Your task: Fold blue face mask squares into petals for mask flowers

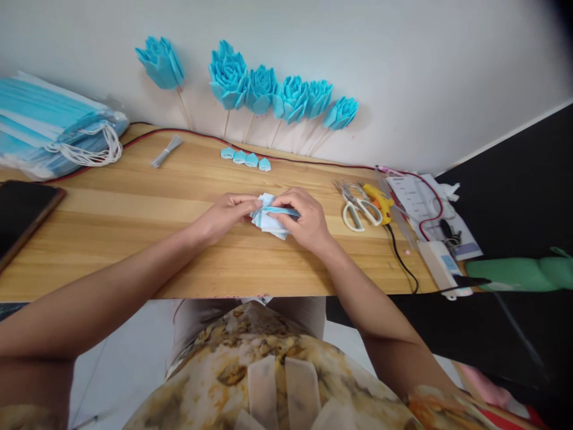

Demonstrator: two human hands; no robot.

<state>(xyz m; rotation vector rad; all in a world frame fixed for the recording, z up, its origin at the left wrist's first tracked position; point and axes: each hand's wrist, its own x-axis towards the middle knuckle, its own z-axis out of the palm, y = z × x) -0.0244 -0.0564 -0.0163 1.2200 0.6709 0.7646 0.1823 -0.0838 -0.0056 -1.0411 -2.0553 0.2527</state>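
Over the middle of the table, my left hand (226,215) and my right hand (308,220) meet at a small layered bundle of blue-and-white mask fabric (274,226). Thumb and fingers of my left hand pinch its left edge. My right hand grips the right side, where thin blue layers stick out between thumb and fingers. Part of the bundle is covered by my fingers. Beyond my hands, several small folded blue petals (245,158) lie in a row.
Blue flowers on sticks (228,74) lean against the wall. Bagged face masks (49,128), wire ties (166,150) and a phone (27,212) lie left. To the right are scissors (358,209), a yellow glue gun (379,202), a power strip (443,269) and a green bottle (514,273).
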